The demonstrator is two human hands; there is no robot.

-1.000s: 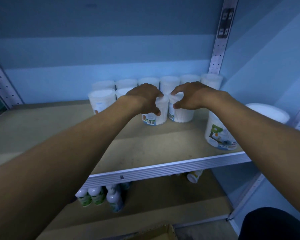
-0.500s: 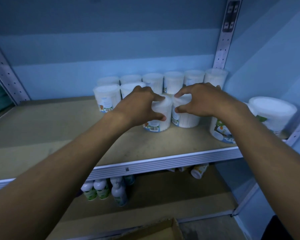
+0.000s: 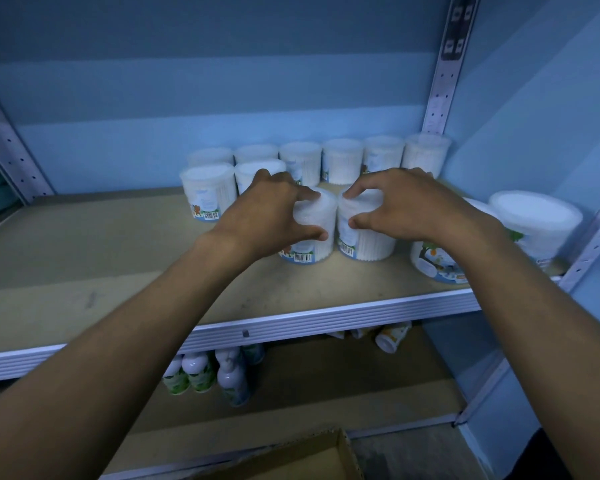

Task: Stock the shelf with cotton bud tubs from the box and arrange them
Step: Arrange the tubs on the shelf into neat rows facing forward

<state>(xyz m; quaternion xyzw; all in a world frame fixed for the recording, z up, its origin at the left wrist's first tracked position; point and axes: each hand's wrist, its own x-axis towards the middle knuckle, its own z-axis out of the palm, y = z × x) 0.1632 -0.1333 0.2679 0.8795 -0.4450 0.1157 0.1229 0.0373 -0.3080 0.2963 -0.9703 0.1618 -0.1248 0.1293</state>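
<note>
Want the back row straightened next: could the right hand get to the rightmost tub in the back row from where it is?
Probably yes. The right hand is wrapped over a front tub, and the rightmost back tub stands just behind it with nothing between them. It would have to release the front tub first.

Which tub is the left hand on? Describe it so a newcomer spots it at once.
On the upper shelf, look ahead of the rows of small tubs by the back wall. Two small tubs sit side by side nearer the front edge; it is the left one, under the left hand, its barcode label facing forward.
</note>
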